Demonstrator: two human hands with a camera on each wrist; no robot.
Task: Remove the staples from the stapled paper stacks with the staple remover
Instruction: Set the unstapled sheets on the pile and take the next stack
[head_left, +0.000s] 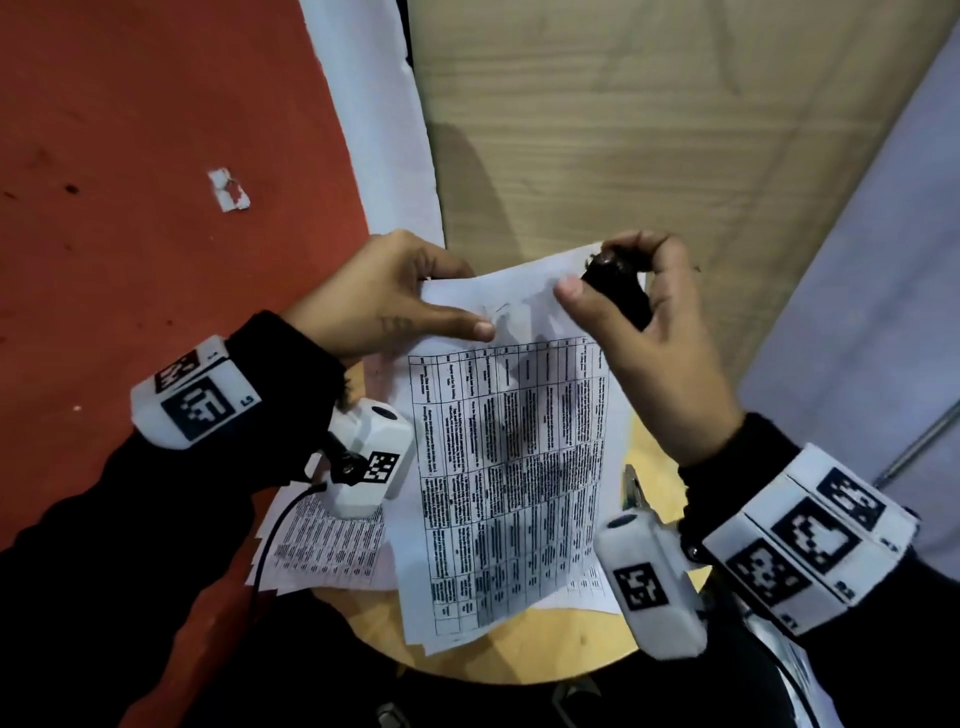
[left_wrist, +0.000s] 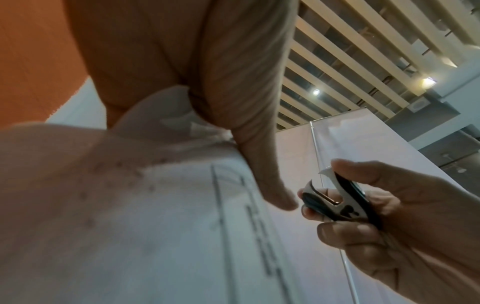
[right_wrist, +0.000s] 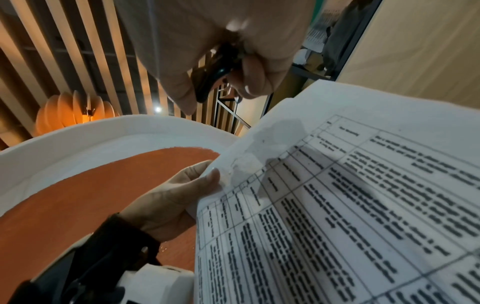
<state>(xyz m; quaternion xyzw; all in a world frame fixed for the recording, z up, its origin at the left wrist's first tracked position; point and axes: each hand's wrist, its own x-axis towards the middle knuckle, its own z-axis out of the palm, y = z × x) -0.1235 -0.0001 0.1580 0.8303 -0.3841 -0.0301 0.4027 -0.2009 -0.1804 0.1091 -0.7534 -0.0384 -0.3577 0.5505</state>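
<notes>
A stapled paper stack (head_left: 511, 457) printed with a table is lifted off a round wooden stool. My left hand (head_left: 384, 296) pinches its top left corner, thumb on top, as the left wrist view (left_wrist: 233, 127) and the right wrist view (right_wrist: 182, 191) also show. My right hand (head_left: 649, 306) grips a black staple remover (head_left: 618, 291) with metal claws (left_wrist: 335, 197), held just right of the paper's top edge and apart from the sheet. The claws stand apart in the left wrist view. No staple is plainly visible.
A second printed stack (head_left: 332, 545) lies on the round wooden stool (head_left: 519, 654) beneath the lifted one. Red floor (head_left: 130, 182) with a torn paper scrap (head_left: 228, 189) lies to the left. A wooden panel (head_left: 649, 130) and white sheets (head_left: 872, 291) stand ahead and right.
</notes>
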